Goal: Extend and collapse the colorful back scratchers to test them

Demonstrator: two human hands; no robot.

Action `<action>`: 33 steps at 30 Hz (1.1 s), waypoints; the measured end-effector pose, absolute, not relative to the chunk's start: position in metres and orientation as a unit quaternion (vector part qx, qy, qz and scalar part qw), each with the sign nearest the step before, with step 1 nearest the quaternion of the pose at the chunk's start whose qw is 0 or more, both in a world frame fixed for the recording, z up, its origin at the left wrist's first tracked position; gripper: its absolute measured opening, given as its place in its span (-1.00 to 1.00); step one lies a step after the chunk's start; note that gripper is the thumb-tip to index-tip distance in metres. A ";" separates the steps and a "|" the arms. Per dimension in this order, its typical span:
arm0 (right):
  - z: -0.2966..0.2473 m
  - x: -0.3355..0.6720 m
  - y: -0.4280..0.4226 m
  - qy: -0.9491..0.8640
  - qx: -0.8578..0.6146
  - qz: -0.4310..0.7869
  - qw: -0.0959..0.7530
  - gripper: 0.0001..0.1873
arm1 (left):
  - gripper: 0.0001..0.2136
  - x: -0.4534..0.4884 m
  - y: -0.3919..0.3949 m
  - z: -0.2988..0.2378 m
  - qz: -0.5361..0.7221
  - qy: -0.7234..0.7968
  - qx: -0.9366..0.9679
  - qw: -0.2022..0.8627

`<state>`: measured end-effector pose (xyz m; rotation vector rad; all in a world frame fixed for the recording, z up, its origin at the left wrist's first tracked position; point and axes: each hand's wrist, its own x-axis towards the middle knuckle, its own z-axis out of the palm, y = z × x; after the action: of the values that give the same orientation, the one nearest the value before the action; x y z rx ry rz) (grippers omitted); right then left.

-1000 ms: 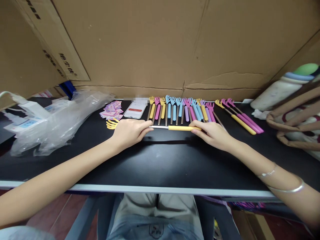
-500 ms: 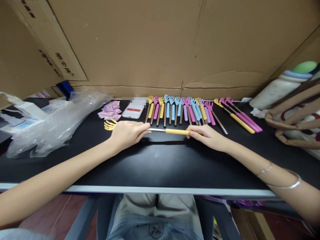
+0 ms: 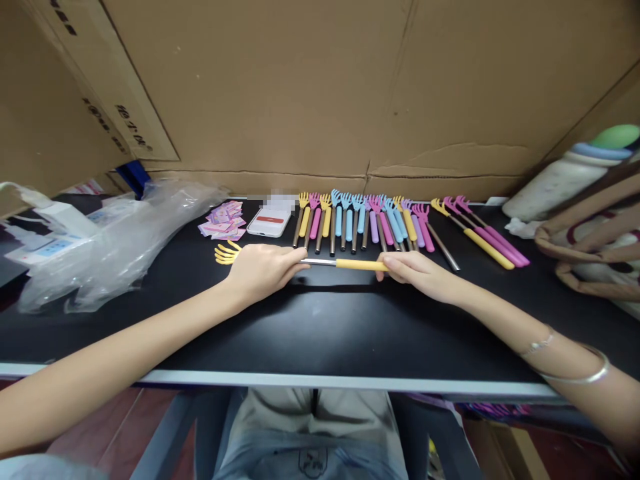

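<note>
A yellow telescopic back scratcher point(image 3: 345, 264) lies crosswise over the black table point(image 3: 320, 327), its claw head point(image 3: 227, 254) sticking out to the left. My left hand point(image 3: 263, 269) is closed round its metal shaft near the claw. My right hand point(image 3: 415, 273) pinches the end of the yellow grip. Behind the hands, a row of several collapsed scratchers point(image 3: 363, 221) in yellow, pink, blue and purple lies side by side.
More scratchers point(image 3: 480, 233) lie extended at the right. A phone point(image 3: 271, 221) and small pink packets point(image 3: 223, 223) sit behind my left hand. Crumpled clear plastic point(image 3: 110, 247) and a white box point(image 3: 50, 230) fill the left. A bag point(image 3: 590, 253) and bottle point(image 3: 565, 177) stand right. Cardboard walls the back.
My right hand has slid left along the scratcher, and the visible metal shaft and yellow grip between my hands have grown shorter. The left hand stays put.
</note>
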<state>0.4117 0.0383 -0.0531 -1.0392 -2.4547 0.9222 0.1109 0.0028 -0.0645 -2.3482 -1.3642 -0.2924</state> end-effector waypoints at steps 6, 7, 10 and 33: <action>-0.049 0.414 0.040 -0.897 -0.376 0.160 0.167 -0.59 | -0.68 0.112 0.005 -0.062 -0.142 -0.489 -0.838 0.195; -0.048 0.415 0.040 -0.904 -0.377 0.121 0.158 -0.63 | -0.69 0.111 0.005 -0.061 -0.149 -0.489 -0.838 0.190; -0.045 0.419 0.039 -0.915 -0.380 0.010 0.134 -0.70 | -0.69 0.110 0.007 -0.059 -0.149 -0.494 -0.841 0.164; -0.043 0.413 0.033 -0.871 -0.347 0.315 0.145 -0.52 | -0.55 0.102 0.009 -0.064 -0.180 -0.445 -0.850 0.217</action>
<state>0.4127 0.0332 -0.0429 -1.0000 -2.5101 0.9083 0.1025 0.0089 -0.0638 -2.3543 -1.2322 -0.4991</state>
